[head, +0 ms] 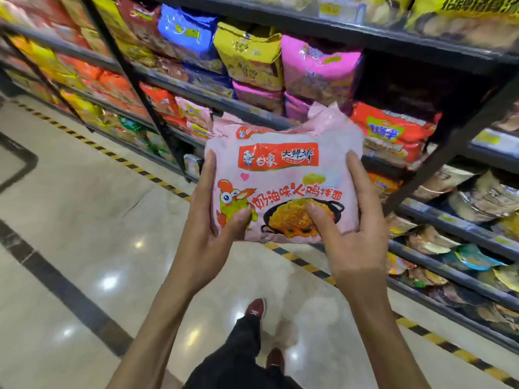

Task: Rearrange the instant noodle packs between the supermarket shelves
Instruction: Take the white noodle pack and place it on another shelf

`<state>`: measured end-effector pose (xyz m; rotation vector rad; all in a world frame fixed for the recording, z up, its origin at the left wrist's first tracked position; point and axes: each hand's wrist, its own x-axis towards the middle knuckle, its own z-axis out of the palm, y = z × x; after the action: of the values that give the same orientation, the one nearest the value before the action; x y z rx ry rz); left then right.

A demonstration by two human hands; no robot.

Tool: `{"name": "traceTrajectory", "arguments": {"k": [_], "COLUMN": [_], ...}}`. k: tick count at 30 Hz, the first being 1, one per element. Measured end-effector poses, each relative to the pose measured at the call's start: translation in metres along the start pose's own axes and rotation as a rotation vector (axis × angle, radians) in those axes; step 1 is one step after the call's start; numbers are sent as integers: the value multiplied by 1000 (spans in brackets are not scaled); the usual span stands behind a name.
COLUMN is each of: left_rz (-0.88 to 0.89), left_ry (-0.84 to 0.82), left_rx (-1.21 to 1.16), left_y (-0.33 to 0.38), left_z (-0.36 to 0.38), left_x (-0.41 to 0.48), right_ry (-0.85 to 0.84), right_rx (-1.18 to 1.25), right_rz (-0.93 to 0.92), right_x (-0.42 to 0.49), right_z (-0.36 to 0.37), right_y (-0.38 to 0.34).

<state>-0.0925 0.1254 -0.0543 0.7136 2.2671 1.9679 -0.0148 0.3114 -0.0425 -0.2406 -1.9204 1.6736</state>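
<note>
Closest in, two bare forearms reach forward and both hands hold one pink noodle pack (283,175) up in the air in front of the shelves, touching none of them. The left hand (216,220) grips the pack's lower left corner, thumb pressed on the printed front and a finger lying up along the side edge. The right hand (354,228) grasps the lower right corner in the same way, its thumb dimpling the picture of the pan. The pack is a puffy multi-pack in thin plastic film, tilted a little, with its crumpled top seam pointing toward the shelves. It looks light and soft, the film probably slick, and the dry noodle blocks inside would likely crack if squeezed hard. Holding it by the two sides with the fingers spread behind seems sound, while pinching the loose top seam alone would let it swing and slip. Below the arms are dark trousers and a red shoe (255,308) on a glossy tiled floor (84,220), and a yellow-and-black striped line (297,261) runs along the foot of the racks. Just beyond the held pack, an orange pack (393,130) lies on the middle shelf. Above it, brighter pink packs (320,71) stand beside a dark gap (398,88) that looks like a free slot. Further left are a yellow pack (250,54) and a blue pack (185,29). More racks of orange and yellow packs run away down the aisle, too blurred to read.
</note>
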Motion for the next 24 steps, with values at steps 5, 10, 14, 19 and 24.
{"name": "traceTrajectory", "arguments": {"k": [5,10,14,19,24], "left_rz": [-16,-40,-60,-32,-15], "left_ry": [119,254,401,527,618], "left_rx": [29,-11,0,86,105], "left_y": [7,5,-10,-22,-35], "left_z": [-42,-106,-179,-304,-424], "left_x": [-17,-29,-38,-45,-49], "right_ry": [-135,-306,-422,-527,-634], "right_rx": [11,-122,-131,-108,-42], "right_rz": [20,-40,-68,-157,-218], "right_x": [-2,5,10,13,6], "right_z": [37,102,184,313,444], "right_y": [-11,-21,-24,-43,-58]}}
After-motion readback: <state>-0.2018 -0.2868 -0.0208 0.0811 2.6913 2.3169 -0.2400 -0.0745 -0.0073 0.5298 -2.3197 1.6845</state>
